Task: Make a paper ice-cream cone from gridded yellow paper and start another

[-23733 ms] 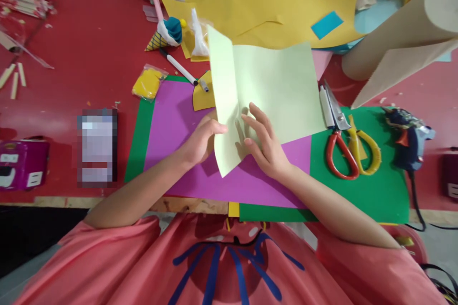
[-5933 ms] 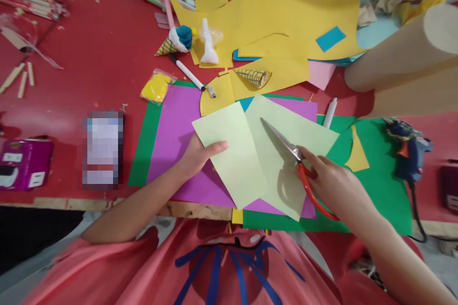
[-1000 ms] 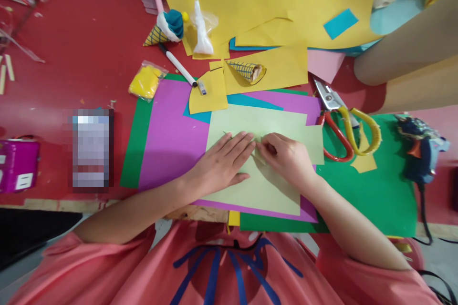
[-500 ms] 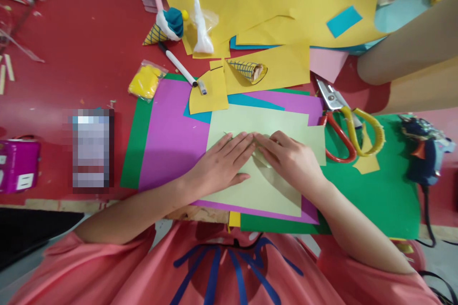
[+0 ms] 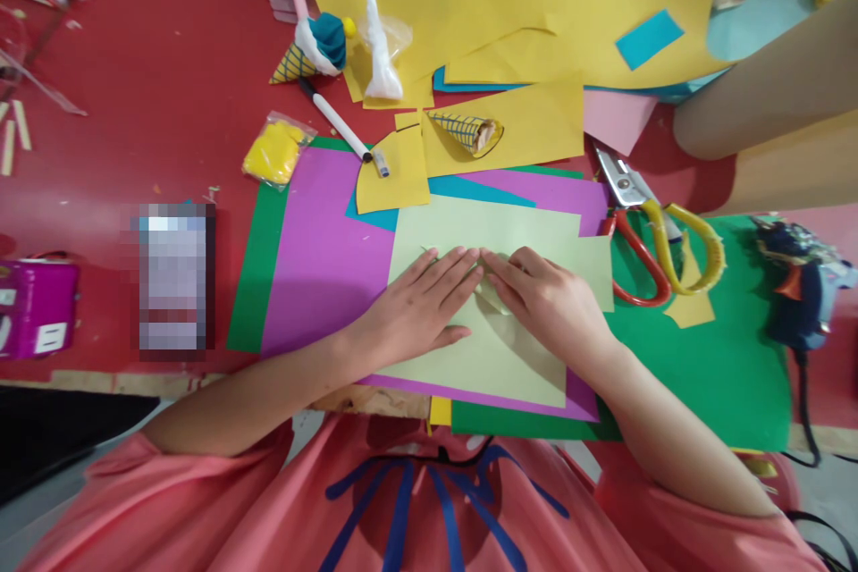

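A pale green paper sheet [image 5: 500,232] lies flat on a purple sheet [image 5: 322,259], which lies on a green sheet [image 5: 703,366]. My left hand [image 5: 419,308] rests palm down on the pale green paper, fingers spread and pointing right. My right hand [image 5: 546,304] lies flat on the same paper, its fingertips meeting those of the left hand near the paper's middle. A smaller pale green piece [image 5: 596,259] sticks out to the right of my right hand. Neither hand grips anything.
Red-handled scissors [image 5: 634,241] and yellow-handled scissors [image 5: 690,237] lie to the right, and a blue glue gun [image 5: 794,286] lies further right. Yellow paper scraps [image 5: 509,0], two paper cones [image 5: 469,130], a marker [image 5: 341,130] and a yellow bag [image 5: 273,152] lie behind. A large cardboard roll [image 5: 770,98] stands at the right.
Over the last second my right hand flattened out on the pale green paper; the left hand stayed put. Before that, the red scissors were put down at the right.
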Tool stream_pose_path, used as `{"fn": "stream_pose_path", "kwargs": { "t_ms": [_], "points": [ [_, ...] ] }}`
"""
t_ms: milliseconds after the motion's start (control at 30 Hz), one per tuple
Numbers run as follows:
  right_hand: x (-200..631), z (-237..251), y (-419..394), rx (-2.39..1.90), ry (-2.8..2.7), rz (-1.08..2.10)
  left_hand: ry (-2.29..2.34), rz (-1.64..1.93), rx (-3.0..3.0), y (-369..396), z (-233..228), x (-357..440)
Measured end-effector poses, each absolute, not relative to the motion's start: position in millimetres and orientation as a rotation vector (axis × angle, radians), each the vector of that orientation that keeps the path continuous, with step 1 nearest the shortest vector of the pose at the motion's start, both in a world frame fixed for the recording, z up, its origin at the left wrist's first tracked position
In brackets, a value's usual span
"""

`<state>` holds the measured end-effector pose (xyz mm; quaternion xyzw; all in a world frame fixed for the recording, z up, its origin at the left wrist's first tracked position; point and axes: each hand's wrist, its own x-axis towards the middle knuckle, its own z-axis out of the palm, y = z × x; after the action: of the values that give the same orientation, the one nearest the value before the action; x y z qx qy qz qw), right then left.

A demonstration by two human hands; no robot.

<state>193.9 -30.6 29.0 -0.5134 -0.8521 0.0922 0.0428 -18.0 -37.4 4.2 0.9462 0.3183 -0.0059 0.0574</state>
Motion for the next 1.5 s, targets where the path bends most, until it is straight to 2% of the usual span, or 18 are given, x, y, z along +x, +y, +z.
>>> {"fn": "stream_pose_path", "kwargs": {
  "t_ms": [1033, 1500],
  "points": [
    [193, 30, -30, -1.617, -2.6, 0.314, 0.954, -0.036, 2.829, -35, 9, -18],
    [194, 28, -31, -1.608, -2.61, 0.306, 1.27, -0.051, 2.822, -53, 26, -17]
  ]
}}
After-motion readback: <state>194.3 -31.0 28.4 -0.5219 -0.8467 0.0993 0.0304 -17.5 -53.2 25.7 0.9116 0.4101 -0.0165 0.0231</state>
